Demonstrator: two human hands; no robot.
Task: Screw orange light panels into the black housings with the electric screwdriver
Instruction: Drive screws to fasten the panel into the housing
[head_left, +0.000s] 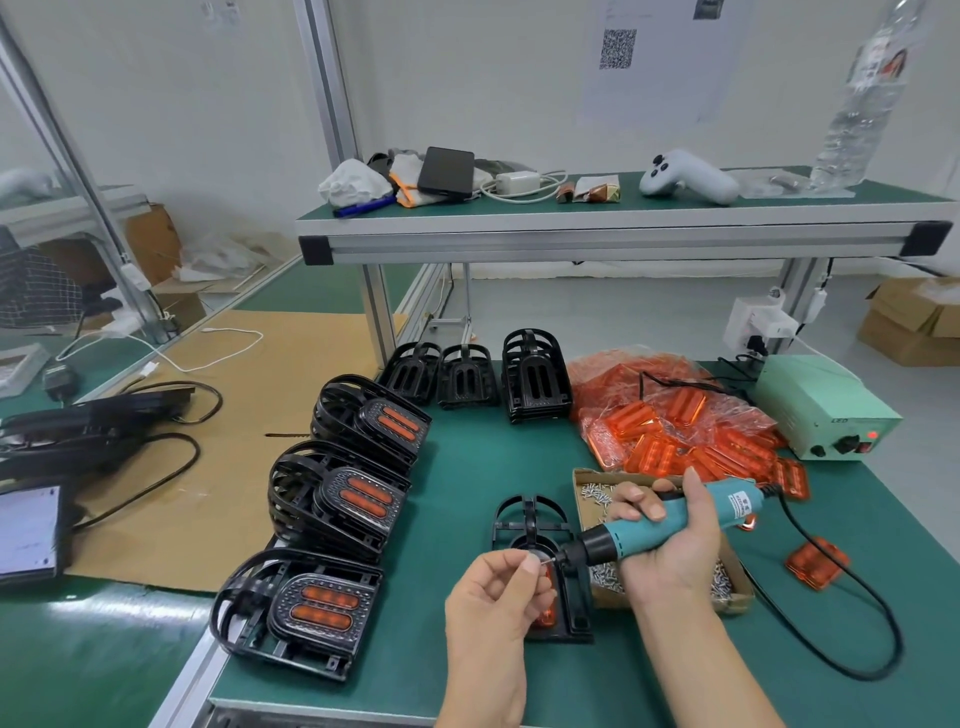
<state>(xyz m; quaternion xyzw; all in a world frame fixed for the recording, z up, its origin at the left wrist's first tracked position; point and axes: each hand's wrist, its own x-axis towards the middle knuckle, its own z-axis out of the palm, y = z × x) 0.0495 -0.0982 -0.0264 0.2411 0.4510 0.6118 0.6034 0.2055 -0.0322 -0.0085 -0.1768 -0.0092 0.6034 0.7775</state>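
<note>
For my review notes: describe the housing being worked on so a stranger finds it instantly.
On the green workbench mat, look beside the cardboard screw box. The black housing lies just left of it, under both hands; unlike the stacked housings, it lies singly.

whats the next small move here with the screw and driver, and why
Probably seat the screw on the bit, then lower the electric screwdriver onto the black housing. The left hand pinches the screw right at the bit tip, and the right hand grips the driver angled toward the housing just below.
</note>
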